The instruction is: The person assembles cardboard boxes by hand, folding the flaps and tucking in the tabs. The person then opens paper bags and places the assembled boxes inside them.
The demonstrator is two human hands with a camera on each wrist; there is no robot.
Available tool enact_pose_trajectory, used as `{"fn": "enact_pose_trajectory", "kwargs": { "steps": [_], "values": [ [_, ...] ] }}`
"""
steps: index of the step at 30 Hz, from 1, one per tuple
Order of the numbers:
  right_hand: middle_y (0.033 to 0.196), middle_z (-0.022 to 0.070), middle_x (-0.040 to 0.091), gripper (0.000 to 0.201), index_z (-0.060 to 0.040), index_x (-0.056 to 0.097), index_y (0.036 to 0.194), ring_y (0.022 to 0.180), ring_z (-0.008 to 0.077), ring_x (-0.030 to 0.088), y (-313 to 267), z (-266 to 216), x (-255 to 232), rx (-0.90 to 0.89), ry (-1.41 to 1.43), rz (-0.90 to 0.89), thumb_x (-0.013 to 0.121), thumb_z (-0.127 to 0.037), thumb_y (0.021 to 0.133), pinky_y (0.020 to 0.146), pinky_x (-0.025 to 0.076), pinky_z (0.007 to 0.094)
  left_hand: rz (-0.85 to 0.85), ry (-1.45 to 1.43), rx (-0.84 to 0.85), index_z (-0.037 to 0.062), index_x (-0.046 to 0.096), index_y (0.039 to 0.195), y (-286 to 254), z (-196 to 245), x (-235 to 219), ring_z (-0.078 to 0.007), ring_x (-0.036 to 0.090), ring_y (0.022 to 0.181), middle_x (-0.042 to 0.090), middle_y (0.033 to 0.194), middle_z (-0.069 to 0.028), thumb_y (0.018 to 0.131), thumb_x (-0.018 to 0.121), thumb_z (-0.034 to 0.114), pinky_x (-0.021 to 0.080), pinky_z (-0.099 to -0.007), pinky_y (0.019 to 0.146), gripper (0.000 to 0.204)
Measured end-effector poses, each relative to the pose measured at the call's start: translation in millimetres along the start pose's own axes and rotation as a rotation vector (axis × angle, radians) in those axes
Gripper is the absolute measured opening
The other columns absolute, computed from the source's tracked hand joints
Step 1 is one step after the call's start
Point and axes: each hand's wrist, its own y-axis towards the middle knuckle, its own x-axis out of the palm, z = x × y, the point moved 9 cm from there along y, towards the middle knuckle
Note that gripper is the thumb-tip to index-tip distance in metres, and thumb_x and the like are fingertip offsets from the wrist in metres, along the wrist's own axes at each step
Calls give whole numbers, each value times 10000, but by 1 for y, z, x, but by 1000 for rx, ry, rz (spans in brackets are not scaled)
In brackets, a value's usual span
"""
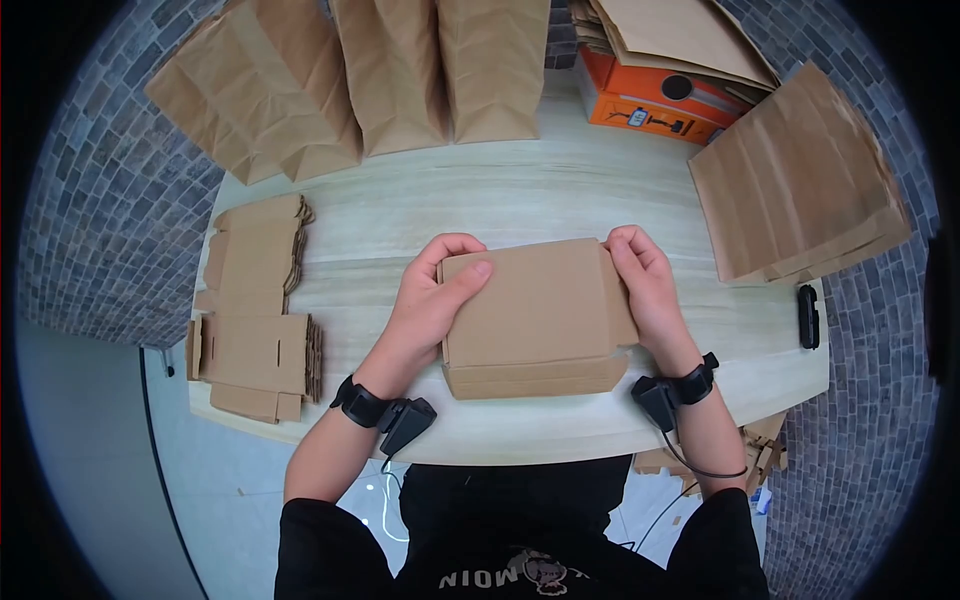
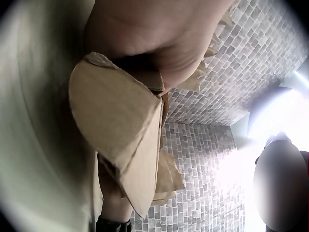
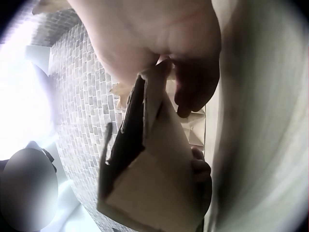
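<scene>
A brown cardboard box is held between both hands near the table's front edge, its front flap sloping toward the person. The left hand grips its left side, thumb on top and fingers curled behind the edge. At the right side the right hand pinches the box's edge flap, with curled fingers. The left wrist view shows the box's rounded side flap below the left hand. In the right wrist view, the box end stands partly open under the right hand.
Flattened cardboard pieces lie stacked at the table's left. Paper bags stand along the back, more paper bags at the right. An orange box bears flat brown sheets. A small black object lies at the right edge.
</scene>
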Motion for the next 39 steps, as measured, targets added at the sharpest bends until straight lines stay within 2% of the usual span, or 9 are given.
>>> {"fn": "enact_pose_trajectory", "kwargs": {
  "steps": [5,14,21,23,24,26,29,33,39],
  "values": [
    [950,-1,619,105,-48,554,1043,864,46,548,-6,-16,-2,-266,-456,107,536,-146,1012,796,454,223,37,171,135,51,565,1111,-1,7,0,-125,619,956,646,1081,-60,933,667,127,534,-294,839,219],
    [1011,69,654,245,-34,568,1155,944,150,607,-14,-25,15,-344,-711,89,618,-91,923,850,491,299,67,263,172,46,573,1106,-4,12,1,-120,598,986,635,1110,-53,925,672,124,517,-290,864,220],
    [1224,109,617,331,-35,542,1285,1148,188,569,-15,-22,29,-223,-380,-84,524,-77,957,1002,436,323,114,300,236,41,577,1067,-9,20,5,-84,584,890,623,984,-18,911,681,110,504,-256,765,200],
    [1436,163,472,514,-45,381,1464,1325,217,451,-15,-19,32,-197,-258,-145,503,-131,972,1114,336,355,116,312,248,38,574,1069,-9,21,6,-84,582,884,620,982,-17,910,683,112,502,-253,765,206],
    [1436,163,472,514,-45,381,1464,1325,217,451,-17,-18,35,-195,-259,-149,503,-131,972,1114,336,355,121,310,248,38,574,1069,-9,19,6,-84,582,884,620,982,-17,910,683,112,502,-253,765,206],
    [1575,196,261,739,-61,118,1570,1431,256,331,-26,-20,51,-270,-208,-213,527,-205,972,1169,242,378,129,344,302,38,579,1064,-9,21,5,-83,580,873,622,977,-18,911,688,124,500,-250,760,207],
    [1627,196,82,871,-70,-22,1576,1481,315,233,-27,-18,57,-263,-222,-294,563,-267,962,1188,190,411,165,324,251,36,591,1049,-9,23,-1,-85,586,871,630,969,-20,914,687,132,503,-248,758,191],
    [1638,196,-23,921,-65,-34,1574,1511,344,101,-28,-15,61,-207,-307,-441,593,-311,947,1199,144,449,177,84,117,36,603,1033,0,12,-16,-97,603,877,645,973,-32,932,661,124,514,-251,767,146],
    [1639,189,-58,1156,-77,-13,1576,1513,385,-9,-39,-24,77,-472,-707,-570,769,-426,800,1205,99,496,193,-134,48,35,593,1060,10,10,-37,-132,642,902,672,997,-64,952,594,86,538,-276,802,120]
  ]
}}
